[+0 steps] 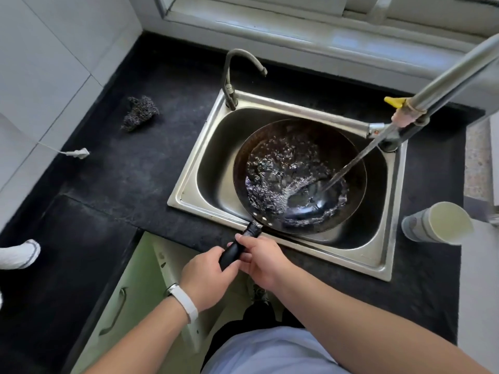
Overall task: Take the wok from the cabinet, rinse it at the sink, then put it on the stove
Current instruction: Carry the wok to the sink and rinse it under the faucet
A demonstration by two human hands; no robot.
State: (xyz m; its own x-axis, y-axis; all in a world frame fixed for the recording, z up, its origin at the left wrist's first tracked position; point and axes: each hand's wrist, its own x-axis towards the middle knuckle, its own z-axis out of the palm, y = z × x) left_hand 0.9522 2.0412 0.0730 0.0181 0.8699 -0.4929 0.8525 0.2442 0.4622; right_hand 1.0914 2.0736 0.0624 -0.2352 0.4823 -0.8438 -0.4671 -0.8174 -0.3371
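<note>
Soft daylight is coming in from the window (297, 20) at the top, brightly lighting the steel sink (270, 102) rim, while the black counter (135, 171) is looking dim and showing little detail. Small white glints are sparkling on the churning water (283, 168) inside the wok (305, 130). The wide lens is bending straight lines near the edges, and the near pipe (445, 76) and the paper cup (437, 222) at right are looking soft and blurred.

Brushed steel sink (186, 197), dark glossy wet wok (351, 211).

Home kitchen, steel sink (189, 195) in dark countertop (135, 179), faucet (235, 76), scouring pad (140, 113), tiled wall (40, 63)
</note>
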